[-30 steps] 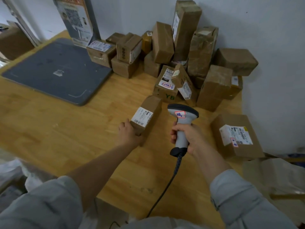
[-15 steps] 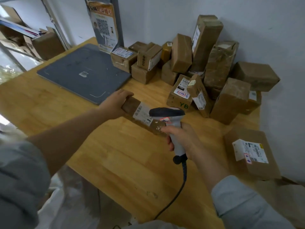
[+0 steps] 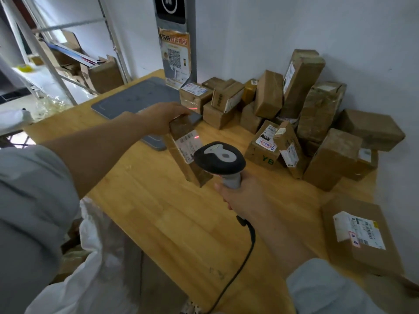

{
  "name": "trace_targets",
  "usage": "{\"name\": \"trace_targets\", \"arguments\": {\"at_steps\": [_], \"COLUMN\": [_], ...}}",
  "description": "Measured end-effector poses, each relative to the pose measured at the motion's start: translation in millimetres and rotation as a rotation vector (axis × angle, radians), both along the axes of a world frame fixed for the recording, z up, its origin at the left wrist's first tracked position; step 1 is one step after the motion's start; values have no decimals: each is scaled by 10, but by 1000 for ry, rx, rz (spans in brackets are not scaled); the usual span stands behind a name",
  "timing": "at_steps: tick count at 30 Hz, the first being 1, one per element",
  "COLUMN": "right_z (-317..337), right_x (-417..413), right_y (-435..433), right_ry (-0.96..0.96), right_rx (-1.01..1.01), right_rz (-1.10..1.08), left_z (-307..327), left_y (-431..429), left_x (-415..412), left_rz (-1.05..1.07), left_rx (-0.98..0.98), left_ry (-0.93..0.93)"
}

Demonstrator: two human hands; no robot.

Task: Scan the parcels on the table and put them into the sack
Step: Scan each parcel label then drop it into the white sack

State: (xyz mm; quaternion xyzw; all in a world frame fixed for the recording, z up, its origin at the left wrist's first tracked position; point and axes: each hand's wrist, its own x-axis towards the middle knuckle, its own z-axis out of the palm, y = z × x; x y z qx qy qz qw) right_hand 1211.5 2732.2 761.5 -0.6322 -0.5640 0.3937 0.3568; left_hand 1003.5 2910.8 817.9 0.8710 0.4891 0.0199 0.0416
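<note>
A: What sits furthest left?

B: A white sack [image 3: 99, 257] hangs below the table's [image 3: 172, 223] near-left edge, its mouth against that edge; behind it stand metal shelves [image 3: 56, 64] with cardboard on them.

A: And the left hand?

B: The left hand [image 3: 162, 117] reaches out over the table, fingers closed around the upper end of a long brown parcel [image 3: 184, 147]; the parcel is lifted and tilted, its lower end just in front of the scanner; its white label [image 3: 189, 145] faces up and a red scan line [image 3: 196, 137] falls across the label's top edge.

A: What lies under it?

B: A grey flat pad [image 3: 136, 103], its near corner hidden by the parcel; a tall grey post with a poster [image 3: 174, 55] rises at the pad's far edge.

A: Open room?

B: The broad middle of the table, from the near edge up to the pad, is bare wood.

A: The right hand?

B: The right hand [image 3: 243, 197] is wrapped tight on the grip of the scanner [image 3: 219, 160]; its black head points at the label; its cable [image 3: 240, 264] drops over the near edge.

A: Further right?

B: A pile of parcels [image 3: 294, 114] is stacked against the wall, reaching to the table's right edge; one flat parcel [image 3: 360, 236] lies apart near the front right corner, close to the edge.
</note>
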Motion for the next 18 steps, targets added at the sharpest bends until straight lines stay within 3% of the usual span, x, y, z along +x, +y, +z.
{"name": "trace_targets", "arguments": {"at_steps": [18], "right_z": [173], "right_x": [-236], "right_y": [-192], "right_ry": [-81], "right_rx": [104], "right_rz": [63], "left_z": [86], "left_y": [-216], "left_x": [-330], "left_rz": [66], "left_rx": [65], "left_ry": [20]}}
